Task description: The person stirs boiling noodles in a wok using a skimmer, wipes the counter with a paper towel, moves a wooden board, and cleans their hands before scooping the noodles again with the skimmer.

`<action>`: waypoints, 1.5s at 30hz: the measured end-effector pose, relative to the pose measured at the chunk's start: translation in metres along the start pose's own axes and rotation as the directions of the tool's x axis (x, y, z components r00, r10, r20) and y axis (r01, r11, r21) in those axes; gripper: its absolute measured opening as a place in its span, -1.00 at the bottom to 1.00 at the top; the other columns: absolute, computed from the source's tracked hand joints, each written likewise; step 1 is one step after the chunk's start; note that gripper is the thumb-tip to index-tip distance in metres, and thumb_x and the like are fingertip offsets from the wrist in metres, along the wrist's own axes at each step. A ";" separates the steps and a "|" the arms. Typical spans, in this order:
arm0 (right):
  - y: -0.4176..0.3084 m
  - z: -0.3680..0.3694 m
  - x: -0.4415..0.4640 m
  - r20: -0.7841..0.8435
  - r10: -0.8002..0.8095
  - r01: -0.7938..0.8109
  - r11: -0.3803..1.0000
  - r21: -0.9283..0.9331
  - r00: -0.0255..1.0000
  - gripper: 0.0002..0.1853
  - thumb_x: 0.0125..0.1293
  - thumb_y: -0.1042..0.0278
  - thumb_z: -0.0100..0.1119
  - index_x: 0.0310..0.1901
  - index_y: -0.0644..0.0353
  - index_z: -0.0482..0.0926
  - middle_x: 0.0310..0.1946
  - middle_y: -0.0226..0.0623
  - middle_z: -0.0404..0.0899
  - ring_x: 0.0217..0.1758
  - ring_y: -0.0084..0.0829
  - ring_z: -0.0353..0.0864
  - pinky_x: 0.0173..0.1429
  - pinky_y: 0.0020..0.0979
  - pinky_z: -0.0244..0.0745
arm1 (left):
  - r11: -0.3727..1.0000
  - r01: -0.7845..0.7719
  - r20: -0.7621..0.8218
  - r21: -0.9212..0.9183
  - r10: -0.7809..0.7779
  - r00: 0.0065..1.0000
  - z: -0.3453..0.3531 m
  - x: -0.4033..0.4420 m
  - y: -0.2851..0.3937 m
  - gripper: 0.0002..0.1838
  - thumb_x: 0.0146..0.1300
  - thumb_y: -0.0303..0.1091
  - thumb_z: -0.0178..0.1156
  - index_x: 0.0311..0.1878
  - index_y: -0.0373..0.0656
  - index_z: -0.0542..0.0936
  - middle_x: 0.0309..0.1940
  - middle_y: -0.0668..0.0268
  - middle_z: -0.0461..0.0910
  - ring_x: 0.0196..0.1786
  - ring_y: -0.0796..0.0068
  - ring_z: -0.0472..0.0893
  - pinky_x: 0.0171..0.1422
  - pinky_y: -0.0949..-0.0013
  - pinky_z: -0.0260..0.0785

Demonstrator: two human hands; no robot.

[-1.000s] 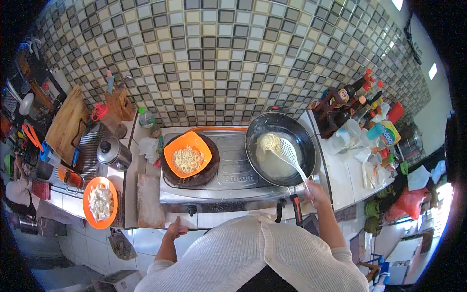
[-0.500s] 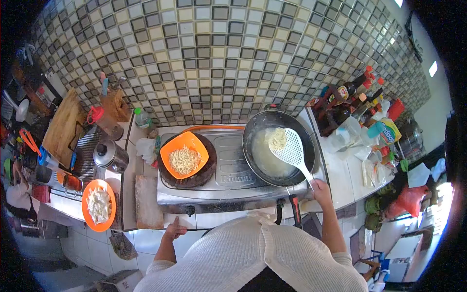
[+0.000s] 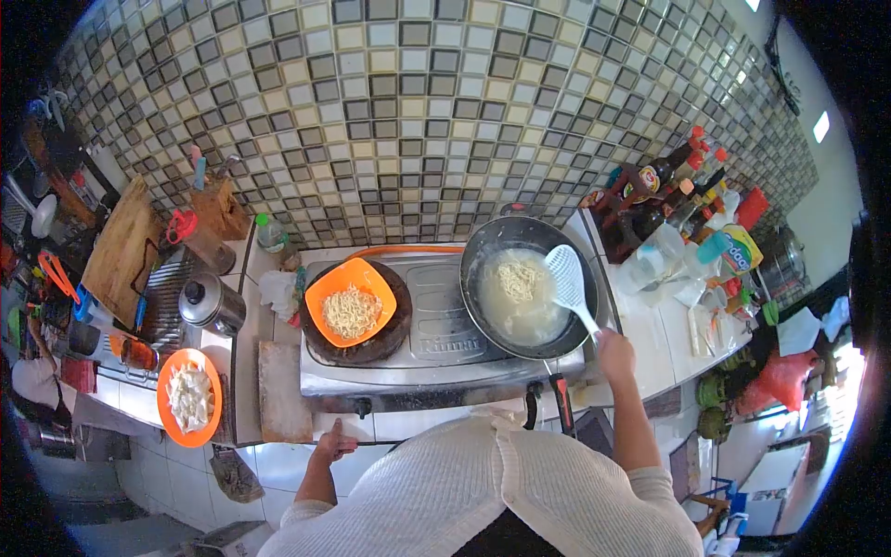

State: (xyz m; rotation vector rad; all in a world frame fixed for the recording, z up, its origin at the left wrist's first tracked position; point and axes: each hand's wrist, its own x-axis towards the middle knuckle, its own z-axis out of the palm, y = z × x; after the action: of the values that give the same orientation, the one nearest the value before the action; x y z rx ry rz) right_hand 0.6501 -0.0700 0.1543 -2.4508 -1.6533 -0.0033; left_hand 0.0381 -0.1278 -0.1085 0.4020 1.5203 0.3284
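Note:
My right hand (image 3: 614, 356) is closed round the handle of a white slotted skimmer (image 3: 567, 277), whose perforated head lies over the right side of a dark frying pan (image 3: 475, 311). In the pan, noodles (image 3: 517, 280) sit in cloudy liquid, left of the skimmer. My left hand (image 3: 335, 441) is by the counter's front edge, holding nothing, its fingers stretched out. An orange bowl (image 3: 320, 282) with noodles (image 3: 351, 312) stands on the left burner of the stove (image 3: 442, 295). The pan's black and red handle (image 3: 562, 403) points towards me.
An orange plate (image 3: 215, 408) with white pieces of food lies left of the stove, near a metal pot (image 3: 210, 302). Sauce bottles (image 3: 654, 176) and plastic containers (image 3: 657, 251) crowd the right counter. Another person (image 3: 39, 379) shows at the far left.
The skimmer has shifted right and no longer overlaps the noodles in the pan, which now show more fully and lie slightly lower and further left. My left hand stays almost where it was.

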 end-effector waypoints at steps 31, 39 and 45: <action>-0.053 -0.034 -0.017 -0.015 -0.124 0.124 0.970 0.211 0.992 -0.78 0.26 0.17 0.02 -0.35 0.09 0.57 -0.53 -0.07 0.56 -0.47 -0.07 0.55 -0.40 -0.14 0.39 | 1.000 0.018 0.078 -0.001 -0.018 0.997 -0.009 0.017 -0.009 -0.13 0.16 0.46 -0.26 -0.32 -0.29 0.63 -0.48 0.20 0.64 -0.50 0.43 0.58 -0.47 0.49 0.23; -0.032 -0.053 -0.006 0.039 -0.095 0.095 0.995 -0.004 0.995 -0.80 0.24 0.18 0.02 -0.30 0.07 0.57 -0.52 -0.04 0.55 -0.40 0.03 0.54 -0.32 -0.06 0.39 | 0.995 -0.014 0.022 -0.102 0.017 1.000 -0.004 0.006 -0.005 -0.11 -0.06 0.50 0.04 -0.40 -0.40 0.60 -0.50 0.09 0.61 -0.47 0.26 0.59 -0.38 0.33 0.47; 0.015 0.007 0.007 -0.075 -0.099 0.098 0.995 -0.025 0.992 -0.80 0.25 0.25 -0.01 -0.31 0.13 0.57 -0.46 -0.01 0.55 -0.42 0.06 0.53 -0.31 -0.05 0.39 | 1.000 0.028 0.005 -0.007 -0.028 1.000 0.003 -0.011 0.009 -0.17 0.19 0.42 -0.23 -0.31 -0.29 0.62 -0.42 0.15 0.65 -0.41 0.40 0.63 -0.46 0.50 0.37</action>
State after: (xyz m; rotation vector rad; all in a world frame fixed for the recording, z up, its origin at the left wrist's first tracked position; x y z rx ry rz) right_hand 0.6661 -0.0679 0.1457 -2.3505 -1.7479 -0.1268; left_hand 0.0416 -0.1252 -0.0945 0.3751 1.5179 0.3106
